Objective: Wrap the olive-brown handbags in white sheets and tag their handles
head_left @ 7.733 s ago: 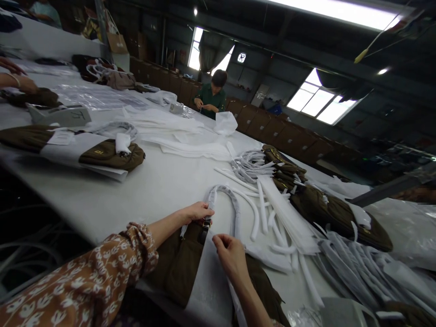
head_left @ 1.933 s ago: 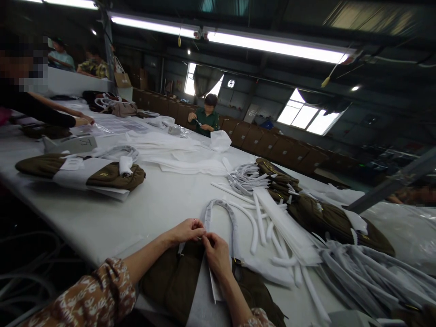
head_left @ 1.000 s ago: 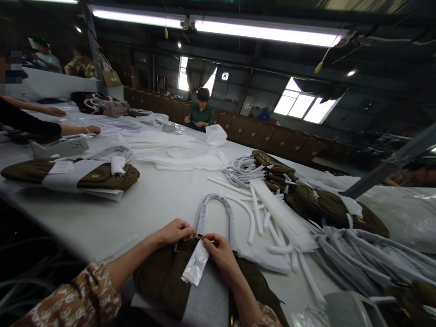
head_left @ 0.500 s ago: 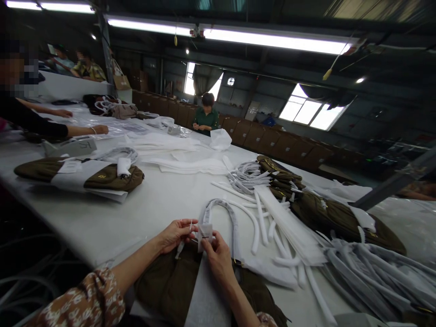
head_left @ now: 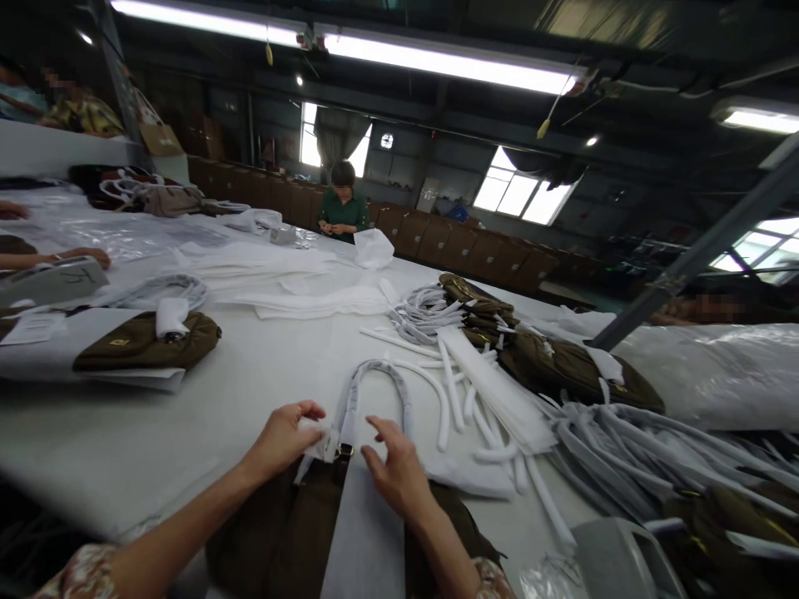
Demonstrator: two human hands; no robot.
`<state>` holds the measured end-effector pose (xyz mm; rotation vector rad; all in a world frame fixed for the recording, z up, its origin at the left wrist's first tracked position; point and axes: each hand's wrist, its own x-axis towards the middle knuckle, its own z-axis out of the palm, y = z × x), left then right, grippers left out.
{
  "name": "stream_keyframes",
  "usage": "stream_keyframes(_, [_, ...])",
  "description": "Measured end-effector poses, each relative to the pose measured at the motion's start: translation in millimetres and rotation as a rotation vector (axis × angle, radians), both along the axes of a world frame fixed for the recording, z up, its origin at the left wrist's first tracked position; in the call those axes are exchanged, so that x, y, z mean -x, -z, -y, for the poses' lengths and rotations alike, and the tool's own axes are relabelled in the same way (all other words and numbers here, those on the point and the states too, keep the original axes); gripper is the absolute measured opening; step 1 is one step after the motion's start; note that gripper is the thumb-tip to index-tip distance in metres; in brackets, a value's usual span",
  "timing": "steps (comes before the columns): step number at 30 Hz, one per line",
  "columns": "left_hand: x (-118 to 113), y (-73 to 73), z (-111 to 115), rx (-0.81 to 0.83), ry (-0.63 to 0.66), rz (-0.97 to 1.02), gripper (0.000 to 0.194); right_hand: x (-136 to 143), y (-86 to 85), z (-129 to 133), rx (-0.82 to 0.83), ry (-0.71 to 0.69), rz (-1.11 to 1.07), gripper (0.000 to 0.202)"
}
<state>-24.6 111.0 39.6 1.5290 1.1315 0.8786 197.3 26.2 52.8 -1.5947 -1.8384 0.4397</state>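
Small white translucent rectangular tag [head_left: 326, 446] has gone from both hands to the left hand [head_left: 288, 438] alone, pinched by the gold-and-black metal buckle [head_left: 345, 450]; right hand [head_left: 399, 474] has come off, fingers spread, gripping nothing, over the pale paper band [head_left: 368, 532]; so work there looks one-handed now; dark olive-brown fabric bag [head_left: 268, 524] lies at the near edge of the white table [head_left: 268, 358], under both hands; left fingers partly cover the tag, can't tell if it's attached; print unreadable; bag's near end cut off by the frame.
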Motion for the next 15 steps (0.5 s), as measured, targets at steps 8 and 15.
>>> stream_keyframes(8, [48.8, -35.9, 84.6, 0.652, -0.251, 0.428, 0.056, -111.3, 14.0, 35.5, 0.308, 0.176, 0.387, 0.025])
stream_keyframes(15, [69.1, 30.0, 174.1, 0.996, -0.422, 0.5, 0.055, -124.4, 5.4, 22.8, 0.253, 0.235, 0.357, 0.041])
